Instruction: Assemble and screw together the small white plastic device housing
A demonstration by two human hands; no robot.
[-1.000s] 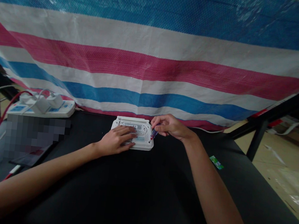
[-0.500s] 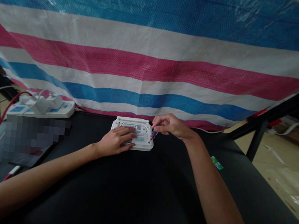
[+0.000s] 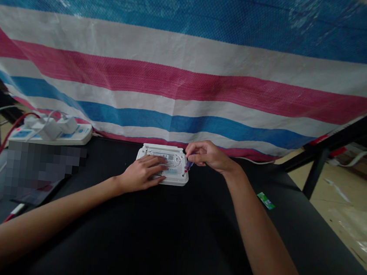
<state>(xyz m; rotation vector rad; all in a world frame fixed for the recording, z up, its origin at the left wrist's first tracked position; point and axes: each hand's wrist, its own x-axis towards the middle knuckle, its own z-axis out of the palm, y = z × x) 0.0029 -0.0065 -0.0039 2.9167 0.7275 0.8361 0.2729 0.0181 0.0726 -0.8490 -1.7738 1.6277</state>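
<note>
A white router-like device (image 3: 175, 180) with a label and vent holes lies flat near the back edge of the black table. My left hand (image 3: 143, 173) rests on its left part with the fingers spread. At the device's right side, my right hand (image 3: 205, 155) pinches a small screwdriver (image 3: 189, 165) with a purplish handle. The tool tilts down, its tip at the device's lower right corner. Whether the tip sits in a hole is too small to tell.
A white power strip (image 3: 78, 137) with plugs and cables stands at the back left, beside a pixelated dark tablet-like thing (image 3: 35, 194). A green packet (image 3: 265, 201) lies on the right of the black table (image 3: 159, 244). A striped sheet (image 3: 176, 82) hangs behind.
My right hand and forearm have shifted very slightly left, with the screwdriver still held at the same corner. My left hand stays in place on the device.
</note>
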